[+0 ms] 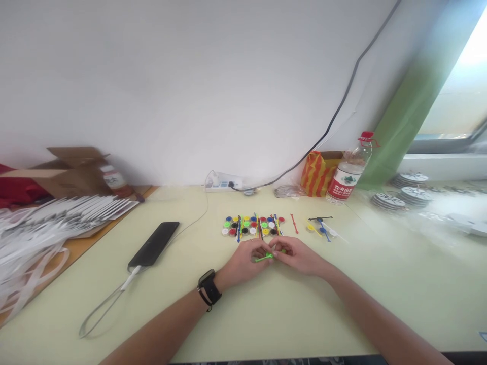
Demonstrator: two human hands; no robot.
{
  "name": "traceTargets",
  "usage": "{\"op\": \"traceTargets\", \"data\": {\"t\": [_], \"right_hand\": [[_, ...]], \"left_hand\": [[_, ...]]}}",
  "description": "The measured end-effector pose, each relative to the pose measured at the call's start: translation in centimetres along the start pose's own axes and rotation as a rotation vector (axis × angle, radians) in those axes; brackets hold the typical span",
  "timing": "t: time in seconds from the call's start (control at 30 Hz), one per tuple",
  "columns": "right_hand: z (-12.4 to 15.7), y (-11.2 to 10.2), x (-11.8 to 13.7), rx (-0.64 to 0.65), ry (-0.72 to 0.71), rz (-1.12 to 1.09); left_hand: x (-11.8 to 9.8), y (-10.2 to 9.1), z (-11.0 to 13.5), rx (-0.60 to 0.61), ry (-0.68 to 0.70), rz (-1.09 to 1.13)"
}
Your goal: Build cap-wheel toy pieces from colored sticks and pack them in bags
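My left hand [249,261] and my right hand [299,255] meet at the middle of the table, fingertips close together. Between them is a green plastic arrow-shaped spinner pointer [264,258], pinched by the left fingers, with the right fingertips at its right end. Another green bit shows by the right fingers, too small to make out. Just beyond the hands lie rows of small coloured round discs [252,230] with coloured pointers between them. A red pointer [293,223] lies alone to their right. Farther right is a loose group of black, blue, yellow and white pointers [322,227].
A black phone [154,244] with a white cable lies left. Flat white pieces [76,223] and a cardboard box [64,175] are far left. A power strip [224,183], a striped bag [319,174] and a large water bottle [345,177] stand along the wall. Stacked discs [413,195] sit right.
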State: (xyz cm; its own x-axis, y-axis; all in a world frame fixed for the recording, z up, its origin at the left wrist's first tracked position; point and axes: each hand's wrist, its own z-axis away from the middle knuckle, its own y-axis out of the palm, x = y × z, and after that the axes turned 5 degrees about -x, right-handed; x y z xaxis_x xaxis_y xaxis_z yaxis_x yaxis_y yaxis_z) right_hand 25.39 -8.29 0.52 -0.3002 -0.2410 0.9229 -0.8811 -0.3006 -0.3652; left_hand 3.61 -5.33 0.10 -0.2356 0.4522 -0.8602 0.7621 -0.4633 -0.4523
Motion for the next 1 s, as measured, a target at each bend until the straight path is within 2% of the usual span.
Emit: {"op": "traceTargets", "data": {"t": [1.0], "right_hand": [[0.19,0.04,0.56,0.000,-0.011,0.071]], "left_hand": [[0.18,0.02,-0.03,-0.019,-0.004,0.012]]}}
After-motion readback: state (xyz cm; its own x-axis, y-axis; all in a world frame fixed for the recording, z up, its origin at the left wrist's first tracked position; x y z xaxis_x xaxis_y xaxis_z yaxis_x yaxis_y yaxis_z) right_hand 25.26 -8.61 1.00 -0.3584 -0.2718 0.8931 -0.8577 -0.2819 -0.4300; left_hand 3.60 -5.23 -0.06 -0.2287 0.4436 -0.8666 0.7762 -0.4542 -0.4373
